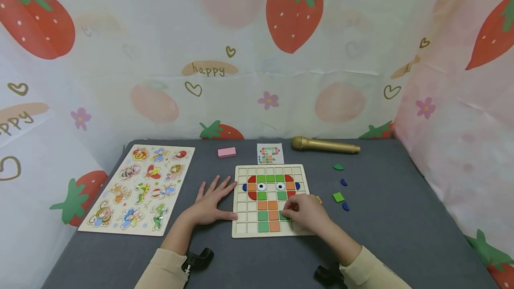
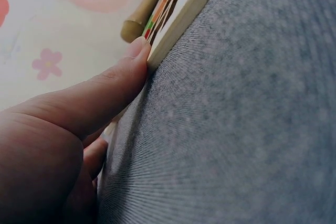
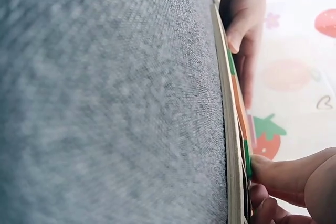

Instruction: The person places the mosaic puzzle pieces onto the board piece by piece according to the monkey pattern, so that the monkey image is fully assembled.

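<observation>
A wooden grid board (image 1: 246,206) lies on the table, with red, green, orange and blue pieces and two eye tiles forming a figure. My left hand (image 1: 210,204) has its fingers spread, thumb and index fingertip at the board's left edge; the left wrist view shows the thumb (image 2: 105,90) against the rim. Over the board's lower right, my right hand (image 1: 307,212) pinches a green tile (image 1: 283,216) at a cell beside the orange column. In the right wrist view, the thumb is on that green tile (image 3: 248,157) and the other fingers curl low beside it.
Right of the board lie loose pieces: a green curved piece (image 1: 338,167), a green square (image 1: 338,197) and two blue ones (image 1: 343,182). Behind it are a pattern card (image 1: 280,159), a gold microphone (image 1: 325,145) and a pink block (image 1: 226,152). An insect picture board (image 1: 168,182) lies left.
</observation>
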Action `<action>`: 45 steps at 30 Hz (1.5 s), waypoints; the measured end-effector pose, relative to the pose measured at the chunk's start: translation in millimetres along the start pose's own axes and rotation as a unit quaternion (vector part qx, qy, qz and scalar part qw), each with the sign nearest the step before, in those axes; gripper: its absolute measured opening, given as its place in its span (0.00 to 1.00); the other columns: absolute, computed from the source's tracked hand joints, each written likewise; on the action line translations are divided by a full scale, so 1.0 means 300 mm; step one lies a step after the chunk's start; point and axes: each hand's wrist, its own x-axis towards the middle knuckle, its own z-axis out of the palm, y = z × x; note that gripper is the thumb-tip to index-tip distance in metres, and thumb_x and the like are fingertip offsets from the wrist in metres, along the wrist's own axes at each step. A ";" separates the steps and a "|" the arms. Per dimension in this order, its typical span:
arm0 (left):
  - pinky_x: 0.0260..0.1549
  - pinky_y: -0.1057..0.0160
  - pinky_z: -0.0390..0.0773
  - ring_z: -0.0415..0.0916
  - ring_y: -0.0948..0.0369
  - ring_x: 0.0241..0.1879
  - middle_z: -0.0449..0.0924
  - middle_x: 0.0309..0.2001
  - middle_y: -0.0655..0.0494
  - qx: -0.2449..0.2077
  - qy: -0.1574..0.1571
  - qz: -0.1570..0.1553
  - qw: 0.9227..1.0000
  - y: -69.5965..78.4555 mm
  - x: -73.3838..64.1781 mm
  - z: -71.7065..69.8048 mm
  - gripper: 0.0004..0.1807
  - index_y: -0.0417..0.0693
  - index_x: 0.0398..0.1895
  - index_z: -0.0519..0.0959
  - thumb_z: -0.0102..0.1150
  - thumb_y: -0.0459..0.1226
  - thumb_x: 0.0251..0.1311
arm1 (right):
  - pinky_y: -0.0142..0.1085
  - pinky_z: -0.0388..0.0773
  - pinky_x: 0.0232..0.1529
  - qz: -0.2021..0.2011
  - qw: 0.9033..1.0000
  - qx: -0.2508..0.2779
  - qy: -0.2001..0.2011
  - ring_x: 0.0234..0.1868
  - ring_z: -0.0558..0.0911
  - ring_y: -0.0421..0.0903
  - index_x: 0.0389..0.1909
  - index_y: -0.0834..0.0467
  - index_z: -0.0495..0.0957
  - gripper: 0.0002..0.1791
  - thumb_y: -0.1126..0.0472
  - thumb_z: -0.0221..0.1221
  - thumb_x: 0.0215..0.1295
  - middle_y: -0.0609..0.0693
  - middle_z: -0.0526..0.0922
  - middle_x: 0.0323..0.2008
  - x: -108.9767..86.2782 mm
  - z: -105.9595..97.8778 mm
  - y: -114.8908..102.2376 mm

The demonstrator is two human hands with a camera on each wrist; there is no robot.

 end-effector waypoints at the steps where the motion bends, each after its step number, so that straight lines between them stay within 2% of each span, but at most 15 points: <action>1: 0.73 0.35 0.22 0.28 0.45 0.81 0.44 0.82 0.52 -0.002 0.000 0.000 1.000 0.000 0.000 0.000 0.55 0.59 0.81 0.56 0.71 0.61 0.52 | 0.31 0.70 0.29 0.000 1.000 0.000 -0.002 0.25 0.73 0.35 0.23 0.47 0.83 0.09 0.56 0.71 0.60 0.37 0.78 0.21 -0.001 -0.002 0.000; 6: 0.73 0.35 0.21 0.27 0.45 0.81 0.44 0.82 0.53 -0.005 -0.003 -0.002 1.000 -0.002 0.001 0.002 0.55 0.60 0.81 0.55 0.71 0.62 0.52 | 0.31 0.68 0.28 0.001 1.000 -0.001 -0.023 0.24 0.72 0.37 0.25 0.48 0.82 0.08 0.57 0.72 0.59 0.39 0.77 0.21 -0.009 -0.016 0.002; 15: 0.73 0.36 0.21 0.27 0.46 0.81 0.44 0.82 0.53 -0.004 -0.002 0.000 1.000 -0.001 0.000 0.003 0.55 0.60 0.81 0.55 0.71 0.62 0.52 | 0.35 0.66 0.26 0.050 0.998 0.008 -0.025 0.24 0.72 0.40 0.25 0.47 0.81 0.09 0.57 0.72 0.59 0.41 0.76 0.20 -0.013 -0.050 0.019; 23: 0.73 0.36 0.21 0.27 0.46 0.81 0.44 0.82 0.53 -0.007 -0.006 -0.005 1.000 -0.003 0.001 0.005 0.55 0.60 0.81 0.55 0.71 0.62 0.52 | 0.35 0.71 0.28 0.038 0.999 0.025 -0.002 0.26 0.74 0.39 0.28 0.50 0.83 0.06 0.60 0.71 0.61 0.41 0.79 0.23 -0.027 -0.088 0.047; 29: 0.73 0.36 0.21 0.27 0.46 0.82 0.44 0.82 0.54 -0.002 -0.004 -0.004 1.000 -0.009 0.005 0.008 0.55 0.61 0.81 0.55 0.71 0.63 0.52 | 0.35 0.73 0.27 0.050 0.998 0.036 0.015 0.28 0.76 0.40 0.35 0.53 0.84 0.03 0.61 0.69 0.62 0.42 0.82 0.28 -0.034 -0.136 0.105; 39: 0.73 0.36 0.21 0.27 0.46 0.82 0.44 0.82 0.54 -0.003 -0.003 -0.002 1.000 -0.009 0.006 0.008 0.55 0.61 0.81 0.55 0.70 0.63 0.52 | 0.35 0.78 0.29 0.072 0.996 0.034 0.045 0.34 0.82 0.43 0.43 0.56 0.85 0.09 0.62 0.69 0.62 0.48 0.86 0.37 -0.061 -0.230 0.217; 45: 0.73 0.36 0.21 0.27 0.46 0.82 0.43 0.82 0.54 0.000 -0.003 -0.002 1.000 -0.009 0.005 0.007 0.55 0.61 0.81 0.55 0.70 0.63 0.52 | 0.38 0.80 0.32 0.079 0.995 0.024 0.050 0.38 0.84 0.47 0.47 0.57 0.85 0.12 0.64 0.68 0.64 0.53 0.87 0.43 -0.075 -0.273 0.272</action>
